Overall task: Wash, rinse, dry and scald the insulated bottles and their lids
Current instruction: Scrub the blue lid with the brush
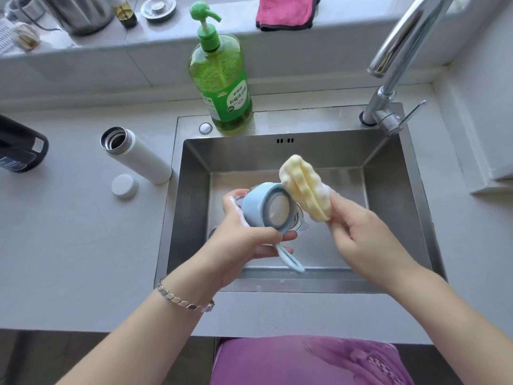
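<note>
Over the steel sink (194, 173), on whose back rim a green detergent bottle (222, 79) is being kept upright, and beside which a white insulated bottle (138, 157) is being left standing uncapped on the counter, a ribbed yellow sponge (305, 187) is being gripped at its lower end by the right hand (366, 240). It is being held against the rim of a blue lid (266, 209), which is being clasped by the curled fingers of the left hand (244, 240), its strap loop (290, 259) dangling below. A white lid (125, 185) is being left just beside the white bottle's base.
</note>
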`<state>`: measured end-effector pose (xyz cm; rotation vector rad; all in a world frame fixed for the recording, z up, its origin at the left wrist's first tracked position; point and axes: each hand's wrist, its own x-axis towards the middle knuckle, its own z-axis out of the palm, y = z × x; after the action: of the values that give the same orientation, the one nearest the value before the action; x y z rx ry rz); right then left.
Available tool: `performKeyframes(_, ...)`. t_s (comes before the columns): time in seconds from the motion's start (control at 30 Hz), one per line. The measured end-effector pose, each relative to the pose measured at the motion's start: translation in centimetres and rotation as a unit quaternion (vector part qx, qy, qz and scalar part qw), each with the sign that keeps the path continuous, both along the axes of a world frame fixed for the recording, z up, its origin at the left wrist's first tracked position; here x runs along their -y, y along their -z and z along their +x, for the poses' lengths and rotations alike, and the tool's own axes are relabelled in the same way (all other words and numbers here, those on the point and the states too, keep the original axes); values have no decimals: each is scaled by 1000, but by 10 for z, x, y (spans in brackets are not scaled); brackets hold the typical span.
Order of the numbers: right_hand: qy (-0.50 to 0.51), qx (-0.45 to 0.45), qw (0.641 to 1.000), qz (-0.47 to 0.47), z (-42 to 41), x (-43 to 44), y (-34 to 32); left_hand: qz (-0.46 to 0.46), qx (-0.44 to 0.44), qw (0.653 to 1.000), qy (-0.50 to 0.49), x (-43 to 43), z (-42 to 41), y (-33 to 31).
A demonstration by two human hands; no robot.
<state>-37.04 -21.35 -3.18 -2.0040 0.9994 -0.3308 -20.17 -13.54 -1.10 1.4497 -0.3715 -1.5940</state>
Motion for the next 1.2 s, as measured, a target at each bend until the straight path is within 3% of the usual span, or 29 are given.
performKeyframes(0.17, -37, -24, 998, 39, 5, -4, -8, -30, 7, 999, 25, -1, -1, -6)
performKeyframes(0.4, 67, 56, 996, 4, 5, -4, 3, -29, 14, 996, 83, -8, 1, -8)
performKeyframes(0.57, 71, 97, 993, -4, 4, -7, 2, -66, 155, 974, 150, -15, -3, -16)
performKeyframes(0.63, 72, 112, 991, -26, 6, -11, 3, -92, 209, 964, 140, -14, -5, -16)
performKeyframes(0.77, 60, 145, 985, -77, 4, -27, 2, -78, 212, 969, 95, -13, -3, -17)
performKeyframes(0.93, -31, 64, 983, -167, -5, -43, 9, -59, 245, 966, 62, -16, -2, -13)
performKeyframes(1.07, 47, 50, 996, -59, -4, -15, 7, -76, 301, 945, 101, -20, 0, -9)
performKeyframes(1.2, -80, 66, 993, -53, 3, -38, 0, -65, 335, 936, 86, -21, 1, -2)
